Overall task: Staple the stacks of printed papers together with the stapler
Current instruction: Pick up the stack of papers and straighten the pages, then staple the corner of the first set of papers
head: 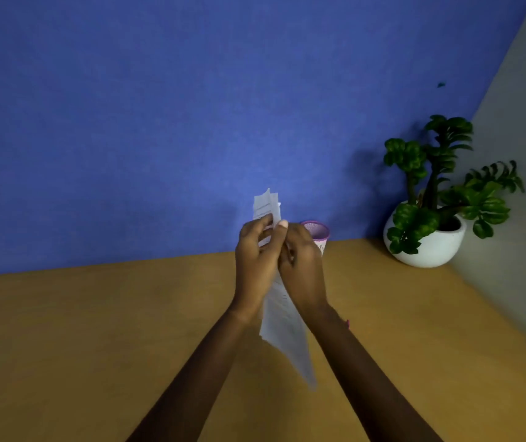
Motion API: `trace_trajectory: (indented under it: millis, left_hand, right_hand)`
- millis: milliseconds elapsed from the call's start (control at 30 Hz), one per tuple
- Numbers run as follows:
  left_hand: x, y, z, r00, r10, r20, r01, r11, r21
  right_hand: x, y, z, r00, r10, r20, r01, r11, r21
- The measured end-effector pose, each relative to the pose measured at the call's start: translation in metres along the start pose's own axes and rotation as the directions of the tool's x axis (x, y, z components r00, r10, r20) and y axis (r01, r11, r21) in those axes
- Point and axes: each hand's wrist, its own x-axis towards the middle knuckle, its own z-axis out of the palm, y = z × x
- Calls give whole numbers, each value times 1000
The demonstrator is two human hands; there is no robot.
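Observation:
A stack of printed papers (282,317) is held upright and edge-on in the air above the wooden desk (95,330), its top corner fanning out above my fingers. My left hand (255,260) grips the stack from the left. My right hand (303,266) grips it from the right, thumb pressed near the top. Both hands meet around the upper part of the sheets. No stapler is in view.
A purple mesh pen cup (317,232) stands on the desk just behind my right hand, against the blue wall. A white pot with a green plant (430,240) sits in the back right corner.

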Motion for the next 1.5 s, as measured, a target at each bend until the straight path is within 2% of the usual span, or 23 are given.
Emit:
trace_trajectory:
  millis: [100,167,267,367,467,533,600,667,767,867,933,1167,1300,1433,1500]
  left_hand:
    - [5,-2,-1,990,-132,-50,126,986,-106]
    - [7,-6,-5,981,-169,-96,160,982,-100]
    - [10,-17,-13,953,-250,-172,232,966,-118]
    - [9,-29,-18,900,-381,-213,330,914,-237]
    - [10,-39,-25,863,-419,-282,359,902,-240]
    - [12,-45,-31,848,-437,-299,373,894,-248]
    - [14,-47,-35,830,-478,-288,399,869,-293]
    - [15,-47,-37,820,-514,-251,421,840,-343]
    - [14,-46,-35,812,-539,-224,445,819,-361]
    - [13,-48,-35,807,-557,-196,464,804,-373]
    - [13,-50,-36,804,-575,-147,489,783,-384]
    - [16,-52,-38,807,-589,-28,535,751,-386]
    - [16,-49,-37,823,-566,-47,510,773,-377]
    - [19,-52,-35,843,-529,-95,471,813,-342]
    - [21,-53,-33,858,-503,-105,451,834,-317]
  right_hand:
    - [-3,4,5,994,-69,91,81,986,-144]
    - [-6,10,8,984,-69,166,101,976,-194]
    - [-11,23,8,956,-57,287,101,985,-141]
    - [-19,43,2,909,15,416,35,993,-111]
    - [-29,72,-9,917,92,388,-19,982,-189]
    - [-39,96,-16,929,211,304,-129,955,-267]
    - [-54,117,-20,907,377,188,-283,876,-391]
    - [-68,136,-23,835,539,115,-427,764,-483]
    - [-82,154,-26,681,725,101,-555,601,-575]
    - [-95,166,-27,549,826,125,-619,502,-604]
    - [-103,171,-25,506,854,121,-654,471,-592]
    - [-108,187,-28,564,823,71,-623,480,-618]
    - [-96,190,-33,551,831,78,-702,512,-495]
    - [-71,185,-40,633,769,85,-717,625,-309]
    - [-56,180,-43,660,746,93,-705,657,-269]
